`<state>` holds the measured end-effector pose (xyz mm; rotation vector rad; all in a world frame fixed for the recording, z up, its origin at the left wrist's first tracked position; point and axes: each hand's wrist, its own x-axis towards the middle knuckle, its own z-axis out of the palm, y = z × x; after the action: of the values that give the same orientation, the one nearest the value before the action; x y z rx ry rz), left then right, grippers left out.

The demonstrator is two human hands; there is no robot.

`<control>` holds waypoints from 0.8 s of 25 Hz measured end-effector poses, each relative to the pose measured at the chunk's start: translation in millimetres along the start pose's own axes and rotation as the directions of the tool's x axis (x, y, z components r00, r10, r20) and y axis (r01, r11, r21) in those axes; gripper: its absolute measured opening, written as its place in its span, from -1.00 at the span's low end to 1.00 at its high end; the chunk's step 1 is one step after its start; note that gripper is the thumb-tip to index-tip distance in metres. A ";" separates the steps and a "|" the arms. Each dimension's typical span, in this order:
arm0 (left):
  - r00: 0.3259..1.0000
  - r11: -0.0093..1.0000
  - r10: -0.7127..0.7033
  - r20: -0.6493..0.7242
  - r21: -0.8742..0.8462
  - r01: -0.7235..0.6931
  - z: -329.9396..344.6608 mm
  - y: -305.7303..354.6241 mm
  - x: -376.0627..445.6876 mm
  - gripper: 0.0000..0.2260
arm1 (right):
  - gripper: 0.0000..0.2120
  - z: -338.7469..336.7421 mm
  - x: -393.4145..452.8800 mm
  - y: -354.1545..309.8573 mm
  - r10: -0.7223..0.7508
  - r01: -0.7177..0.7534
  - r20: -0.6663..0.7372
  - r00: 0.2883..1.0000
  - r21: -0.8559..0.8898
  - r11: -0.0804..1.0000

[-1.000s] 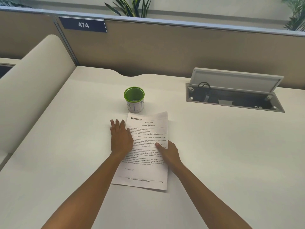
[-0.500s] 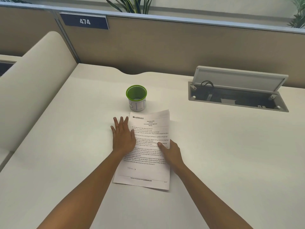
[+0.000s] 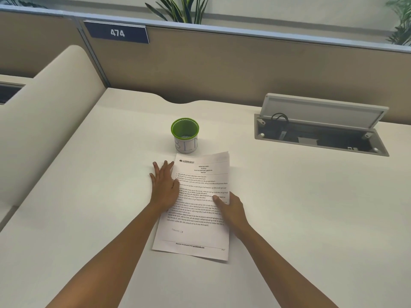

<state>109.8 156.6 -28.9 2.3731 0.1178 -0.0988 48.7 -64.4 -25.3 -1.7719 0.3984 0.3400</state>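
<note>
A printed sheet of paper [image 3: 200, 210] lies flat on the white desk [image 3: 289, 207], its top edge just short of a green-rimmed cup [image 3: 185, 134]. My left hand [image 3: 164, 185] lies flat with straight fingers on the paper's left edge, partly on the desk. My right hand [image 3: 231, 207] is at the paper's right edge, its thumb resting on top of the sheet; its fingers are hidden beyond the edge, so whether they reach under the sheet I cannot tell.
An open cable hatch [image 3: 320, 132] with a raised lid is set into the desk at back right. A tan partition [image 3: 222, 70] with a "474" plate [image 3: 117, 32] closes the back. A cream curved divider [image 3: 44, 121] stands on the left.
The view has shifted slightly; both hands stay on the paper in much the same places.
</note>
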 end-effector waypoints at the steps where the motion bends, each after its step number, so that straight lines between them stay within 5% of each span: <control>1: 1.000 1.000 -0.003 0.005 -0.003 0.003 -0.1 -0.1 0.0 -0.46 | -0.72 -0.1 0.4 -0.1 -0.002 0.002 0.002 1.000 -0.004 1.000; 7: 1.000 0.997 0.007 -0.009 0.075 -0.007 -2.2 5.9 -1.9 -0.46 | -0.70 -0.8 -0.9 -1.0 -0.025 0.026 0.004 1.000 -0.012 1.000; 16: 0.996 0.868 0.078 -0.033 0.494 -0.052 -0.8 21.6 -9.2 -0.46 | -0.72 -4.6 -3.1 -6.6 -0.011 0.010 0.036 0.999 0.033 0.999; 20: 0.995 0.861 0.089 -0.047 0.505 -0.053 0.0 21.8 -9.1 -0.50 | -0.74 -11.6 -6.3 -4.0 0.003 -0.005 0.026 1.000 0.074 0.997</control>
<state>103.2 140.4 -13.0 2.9054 0.0379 -0.0105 45.0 -74.3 -16.4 -1.6931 0.3917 0.3461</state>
